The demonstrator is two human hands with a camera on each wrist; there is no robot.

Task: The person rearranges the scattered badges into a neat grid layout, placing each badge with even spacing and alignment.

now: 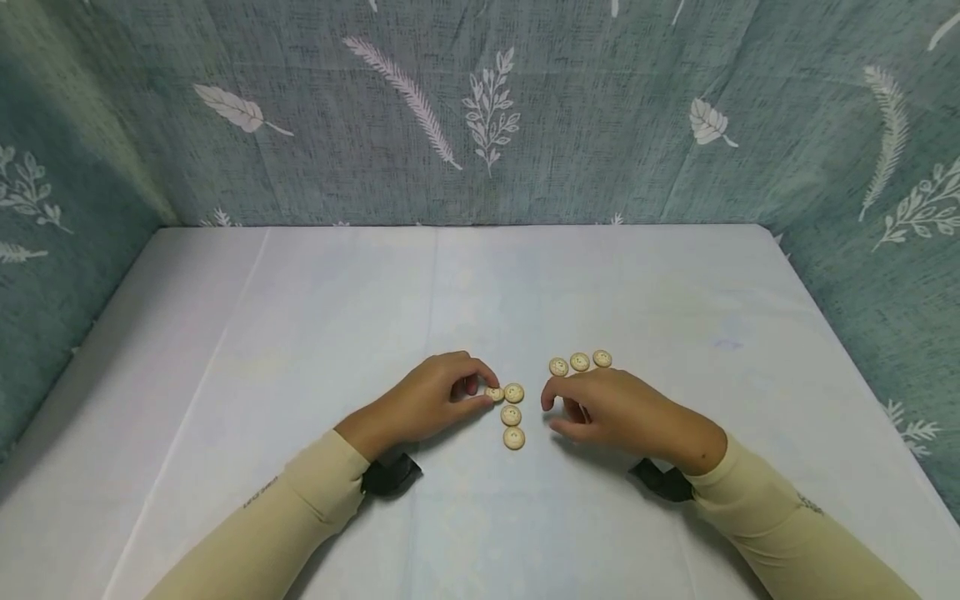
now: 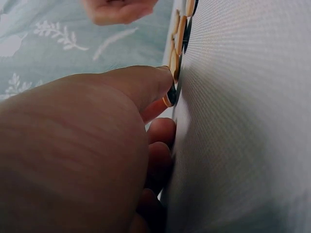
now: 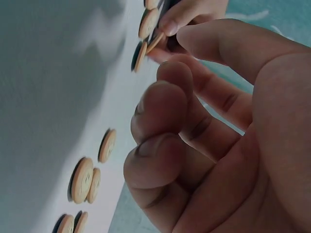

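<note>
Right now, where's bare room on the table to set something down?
The white table is bare from the button row back to the leafy cloth, and outside the left sleeve and right sleeve. It's crowded between the left hand and right hand, around the button column.

The head camera looks forward and down from above the near side of the button column [image 1: 511,415], far enough back to take in the counter [image 1: 360,283] around it and the leaf-print cloth [image 1: 585,108] beyond. Left of the column, the left-wrist camera looks low and close along the left grip [image 1: 431,396] toward it, the counter tipped upright; right of the column, the right-wrist camera peers closely past the right grip [image 1: 611,412] toward it. All three views share both grips and buttons beside the left one.
</note>
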